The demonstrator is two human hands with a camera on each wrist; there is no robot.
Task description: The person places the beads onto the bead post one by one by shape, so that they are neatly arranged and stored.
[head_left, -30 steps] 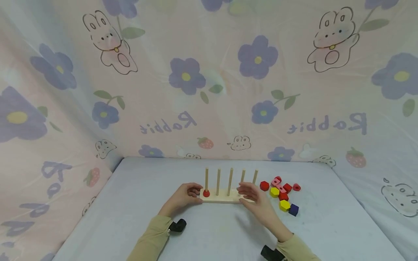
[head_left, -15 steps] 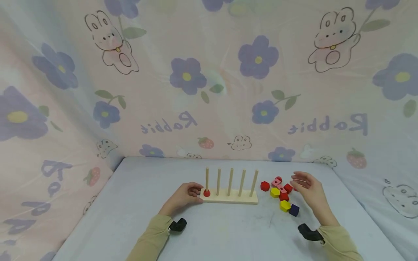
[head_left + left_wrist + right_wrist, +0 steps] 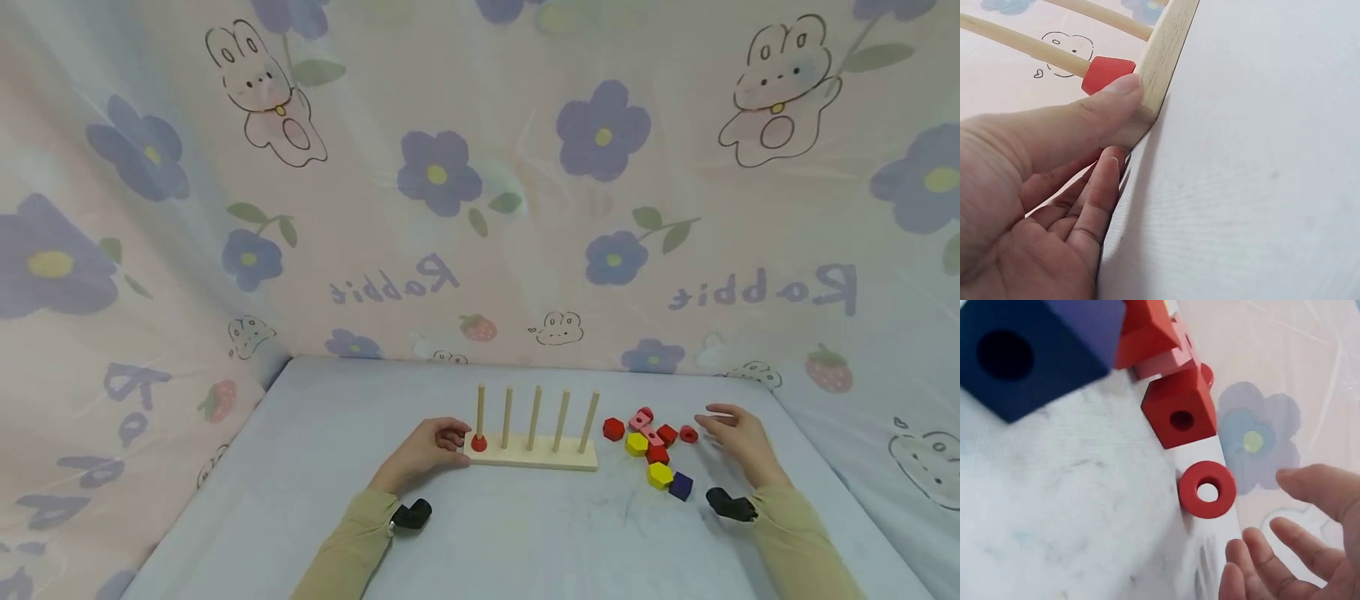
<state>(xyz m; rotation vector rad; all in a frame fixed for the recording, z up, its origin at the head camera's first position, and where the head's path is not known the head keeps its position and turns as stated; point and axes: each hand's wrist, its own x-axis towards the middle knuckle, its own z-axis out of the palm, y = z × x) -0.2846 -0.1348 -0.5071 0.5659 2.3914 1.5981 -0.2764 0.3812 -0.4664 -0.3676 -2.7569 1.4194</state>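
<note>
A pale wooden peg board with several upright pegs stands in the middle of the head view. Its leftmost peg carries a red tapered bead, also seen in the left wrist view. My left hand holds the board's left end, thumb at the corner and fingers curled by the end face. My right hand hovers at the right with its fingers apart, holding nothing. Closest to it is a red ring bead, a short way from the fingertips.
Loose beads lie right of the board: yellow hexagonal ones, a dark blue cube, a red cube, pink blocks and a red hexagonal one. A printed curtain hangs behind the white table.
My right hand has moved from the board's right end, over the beads, to the right of the red ring bead. The left hand stays at the board's left end.
</note>
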